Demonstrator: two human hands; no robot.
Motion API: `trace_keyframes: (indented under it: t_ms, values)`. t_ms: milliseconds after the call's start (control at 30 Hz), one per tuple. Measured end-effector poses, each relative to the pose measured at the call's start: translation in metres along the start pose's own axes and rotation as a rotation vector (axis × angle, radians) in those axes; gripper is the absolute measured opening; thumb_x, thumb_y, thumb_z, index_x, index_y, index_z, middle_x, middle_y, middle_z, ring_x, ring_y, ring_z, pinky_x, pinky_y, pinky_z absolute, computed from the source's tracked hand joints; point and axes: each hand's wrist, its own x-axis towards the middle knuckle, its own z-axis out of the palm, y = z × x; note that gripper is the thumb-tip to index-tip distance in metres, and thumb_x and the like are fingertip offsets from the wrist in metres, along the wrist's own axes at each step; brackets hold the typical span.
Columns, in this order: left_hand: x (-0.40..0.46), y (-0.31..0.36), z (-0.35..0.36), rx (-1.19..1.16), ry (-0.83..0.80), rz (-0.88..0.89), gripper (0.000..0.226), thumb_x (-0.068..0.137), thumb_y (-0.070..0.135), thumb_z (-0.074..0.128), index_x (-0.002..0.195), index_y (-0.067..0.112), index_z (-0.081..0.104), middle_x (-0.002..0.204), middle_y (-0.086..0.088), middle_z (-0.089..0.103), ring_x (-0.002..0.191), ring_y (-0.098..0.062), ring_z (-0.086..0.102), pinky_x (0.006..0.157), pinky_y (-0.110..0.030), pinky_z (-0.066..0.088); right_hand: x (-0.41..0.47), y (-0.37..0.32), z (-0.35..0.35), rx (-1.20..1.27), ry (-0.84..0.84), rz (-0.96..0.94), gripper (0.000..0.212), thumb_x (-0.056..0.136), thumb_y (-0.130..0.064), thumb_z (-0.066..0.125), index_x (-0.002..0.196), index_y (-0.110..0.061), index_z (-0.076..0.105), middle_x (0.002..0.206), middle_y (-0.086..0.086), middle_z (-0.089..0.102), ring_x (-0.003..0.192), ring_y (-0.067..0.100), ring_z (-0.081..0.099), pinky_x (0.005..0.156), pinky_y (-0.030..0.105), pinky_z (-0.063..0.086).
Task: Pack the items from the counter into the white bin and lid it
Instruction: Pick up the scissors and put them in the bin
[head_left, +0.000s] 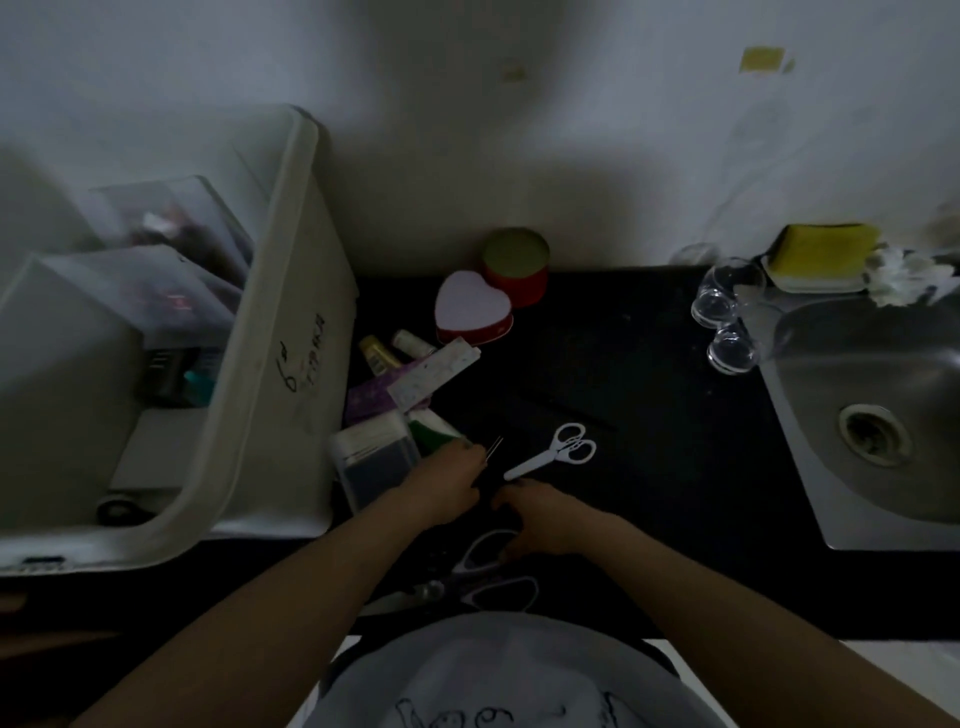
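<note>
— Two hands low over my bench; what's each grip doing?
— Left hand pinches thin metal tweezers; right hand rests curled on big scissors. White bin stands left, unlidded.

Both bare forearms reach forward, converging in front of the body. The left hand is curled, pinching something thin at its fingertips. The right hand lies just beside it, knuckles up, fingers bent downward.

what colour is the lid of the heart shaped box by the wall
Pale pink, almost white, over a red base: the heart-shaped box shows in the head view.
</note>
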Motion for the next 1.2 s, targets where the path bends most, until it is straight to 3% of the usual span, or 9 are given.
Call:
trace_keyframes:
  t_ms: [100,200,367,500,633,800,933,1033,1200]
  values:
    - [-0.004,-0.001,0.007,0.134,0.035,0.054,0.020,0.091,0.015,0.049,0.109,0.007,0.051,0.113,-0.016,0.050,0.099,-0.029,0.052,0.074,-0.034,0.044,0.004,-0.006,0.011,-0.105,0.019,-0.030,0.054,0.081,-0.034,0.068,0.129,-0.016,0.048,0.134,0.011,0.043,0.119,0.028,0.046,0.098,0.038,0.044]
    - [-0.008,-0.001,0.009,0.287,0.114,0.114,0.024,0.091,0.026,0.049,0.109,0.010,0.052,0.110,-0.014,0.053,0.101,-0.027,0.051,0.070,-0.030,0.034,0.006,-0.013,0.018,-0.131,0.078,-0.024,0.033,0.089,-0.022,0.057,0.120,-0.010,0.054,0.130,0.013,0.046,0.115,0.029,0.050,0.091,0.034,0.045]
    - [-0.019,-0.010,0.008,0.531,0.194,0.319,0.017,0.085,0.022,0.047,0.096,0.013,0.055,0.092,-0.007,0.064,0.091,-0.026,0.055,0.100,-0.038,0.029,0.006,-0.006,0.018,-0.157,0.178,0.121,0.028,0.097,-0.016,0.038,0.120,-0.007,0.050,0.122,0.014,0.056,0.108,0.030,0.057,0.085,0.035,0.047]
    - [-0.028,-0.021,0.010,0.651,0.125,0.480,0.035,0.086,0.047,0.044,0.092,0.014,0.053,0.078,-0.006,0.063,0.078,-0.025,0.059,0.111,-0.048,0.023,0.001,0.015,0.005,-0.083,0.285,0.252,0.029,0.095,-0.009,0.036,0.121,-0.006,0.049,0.120,0.014,0.057,0.105,0.029,0.059,0.086,0.036,0.048]
    - [-0.025,-0.026,0.021,0.723,0.001,0.510,0.058,0.079,0.056,0.054,0.114,0.010,0.049,0.099,-0.011,0.062,0.094,-0.027,0.058,0.112,-0.053,0.018,-0.004,0.032,-0.010,0.064,0.514,0.390,0.025,0.094,-0.003,0.034,0.109,0.001,0.054,0.111,0.018,0.060,0.098,0.030,0.059,0.071,0.027,0.039]
    - [-0.017,-0.026,0.034,0.770,-0.030,0.476,0.055,0.082,0.032,0.063,0.127,0.008,0.041,0.120,-0.017,0.051,0.108,-0.030,0.054,0.108,-0.045,0.022,-0.011,0.050,-0.029,0.173,0.639,0.471,0.020,0.091,0.002,0.037,0.103,0.004,0.052,0.112,0.025,0.054,0.096,0.035,0.055,0.071,0.031,0.039]
    - [-0.009,-0.021,0.030,0.705,-0.040,0.420,0.037,0.084,0.017,0.059,0.117,0.008,0.046,0.113,-0.018,0.054,0.099,-0.029,0.057,0.098,-0.037,0.032,-0.018,0.056,-0.029,0.149,0.601,0.422,0.030,0.088,-0.005,0.049,0.118,-0.001,0.048,0.123,0.022,0.044,0.106,0.036,0.050,0.091,0.037,0.042]
    - [-0.005,-0.011,0.020,0.768,0.132,0.412,0.038,0.061,0.015,0.077,0.096,0.011,0.063,0.084,-0.011,0.066,0.072,-0.023,0.063,0.072,-0.026,0.047,-0.020,0.052,-0.024,-0.020,0.625,0.303,0.033,0.090,-0.010,0.049,0.122,-0.005,0.049,0.126,0.017,0.042,0.110,0.031,0.047,0.091,0.036,0.043]
    - [0.011,-0.006,0.015,0.662,0.023,0.232,0.031,0.084,0.007,0.052,0.114,0.010,0.046,0.114,-0.014,0.055,0.105,-0.030,0.053,0.102,-0.039,0.033,-0.020,0.039,-0.006,-0.264,0.499,-0.068,0.039,0.086,-0.028,0.058,0.122,-0.014,0.055,0.123,0.009,0.049,0.110,0.024,0.050,0.089,0.033,0.042]
